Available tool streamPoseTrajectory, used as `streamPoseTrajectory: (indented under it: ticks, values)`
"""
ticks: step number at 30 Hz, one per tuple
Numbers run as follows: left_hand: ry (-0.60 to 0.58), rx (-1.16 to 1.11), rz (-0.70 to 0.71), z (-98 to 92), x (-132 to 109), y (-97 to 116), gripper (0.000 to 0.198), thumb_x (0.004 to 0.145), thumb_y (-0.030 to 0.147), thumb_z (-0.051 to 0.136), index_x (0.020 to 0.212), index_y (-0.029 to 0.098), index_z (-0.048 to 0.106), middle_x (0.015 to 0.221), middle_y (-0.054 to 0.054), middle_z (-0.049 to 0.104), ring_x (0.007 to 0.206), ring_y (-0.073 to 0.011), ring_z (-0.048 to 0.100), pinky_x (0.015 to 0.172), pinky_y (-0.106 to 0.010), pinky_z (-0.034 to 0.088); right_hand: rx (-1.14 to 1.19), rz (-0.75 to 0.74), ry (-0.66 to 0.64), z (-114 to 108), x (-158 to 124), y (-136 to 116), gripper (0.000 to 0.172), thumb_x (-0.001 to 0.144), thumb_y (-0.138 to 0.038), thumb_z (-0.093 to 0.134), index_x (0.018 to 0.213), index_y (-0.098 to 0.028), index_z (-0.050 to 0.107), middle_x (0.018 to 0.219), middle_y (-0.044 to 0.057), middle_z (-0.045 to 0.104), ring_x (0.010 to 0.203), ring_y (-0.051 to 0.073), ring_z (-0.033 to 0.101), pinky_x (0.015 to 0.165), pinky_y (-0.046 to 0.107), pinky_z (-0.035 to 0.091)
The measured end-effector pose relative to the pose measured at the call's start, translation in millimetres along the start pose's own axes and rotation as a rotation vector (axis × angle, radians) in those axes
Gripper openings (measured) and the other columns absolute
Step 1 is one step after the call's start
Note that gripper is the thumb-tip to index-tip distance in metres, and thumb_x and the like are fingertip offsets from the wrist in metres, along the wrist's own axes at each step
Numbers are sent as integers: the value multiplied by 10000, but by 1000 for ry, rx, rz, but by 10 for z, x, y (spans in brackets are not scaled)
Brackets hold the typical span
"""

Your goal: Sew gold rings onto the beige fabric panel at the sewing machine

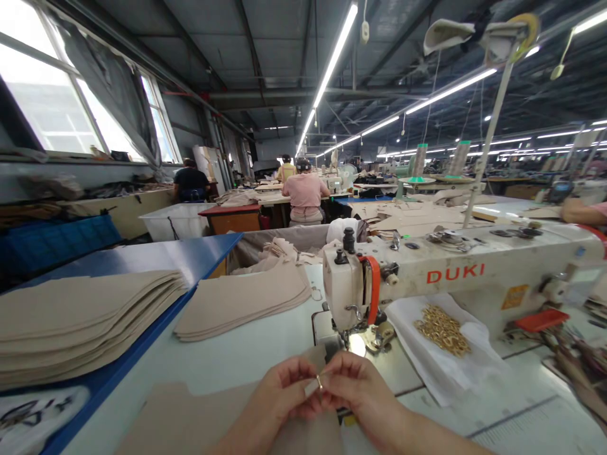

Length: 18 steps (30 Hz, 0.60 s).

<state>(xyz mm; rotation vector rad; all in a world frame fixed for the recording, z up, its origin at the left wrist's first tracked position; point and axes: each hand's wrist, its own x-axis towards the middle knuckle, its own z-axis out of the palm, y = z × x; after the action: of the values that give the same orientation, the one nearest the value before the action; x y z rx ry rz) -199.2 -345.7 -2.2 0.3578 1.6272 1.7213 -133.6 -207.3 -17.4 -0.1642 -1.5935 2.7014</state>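
Gold fitting (319, 382): sitting between the two hands, above a beige panel; small and shiny, its full outline hiding behind fingers.
Left hand (284, 392): pinching the gold fitting from 9 o'clock, thumb and fingertips closing on it.
Right hand (365, 382): pinching from 3 o'clock, thumb meeting the same gold fitting.
Metal feel: looking hard, rigid and very light; probably turning slick under dry fingertips, so dropping seems a likelier risk than breaking.
Fitting grip: fingertip pads on opposite sides are suiting it best, I judge; a whole-hand hold would be hiding so small a part.
Beige panel (165, 414): lying flat on the pale bench (232, 360), spreading from below the hands toward 8 o'clock; looking thin and bendable, probably sagging if lifted by one corner, so better taken near two edges.
Gold pile (443, 330): resting on white sheeting (434, 382) at 2 o'clock from the hands; loose pieces, likely rolling or scattering if scooped; picking singly from the top seems safer.
Panel stack (241, 300): lying between 10 and 11 o'clock, edges fanning slightly; the near edge is offering a hold.
Sewing machine (497, 259): standing with its needle end near 1 o'clock, just beyond the hands.
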Motion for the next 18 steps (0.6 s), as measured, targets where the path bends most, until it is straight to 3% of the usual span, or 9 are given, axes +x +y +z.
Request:
streamPoseTrajectory:
  ticks: [4,9,14,18]
  values:
    - [14,107,-62,-42,78,-40,417,444,429,762,609,175,476,529,-1,587,506,-107,505,497,-213,374,-39,-34,-41,-14,27,39,461,527,-446,842,676,-138,533,606,19,623,545,122,574,572,224,412]
    - [17,212,14,-57,116,-68,302,496,357,665,561,193,420,494,25,518,494,-112,467,511,-231,356,-117,-170,-114,-4,14,82,453,598,-495,790,731,-161,514,632,-1,600,610,139,588,603,236,417]
    - [77,255,164,-82,118,-78,306,486,361,658,519,191,406,488,55,408,492,-96,380,503,-223,314,-303,-223,-53,-27,18,123,378,579,-336,783,747,-153,497,644,-8,559,565,102,492,529,199,335]
    - [96,272,131,-53,78,-10,285,473,352,671,525,186,445,502,49,435,503,-102,400,514,-227,337,-444,-276,-2,-54,24,130,271,589,-281,734,716,-143,537,655,-8,542,575,98,469,545,198,356]
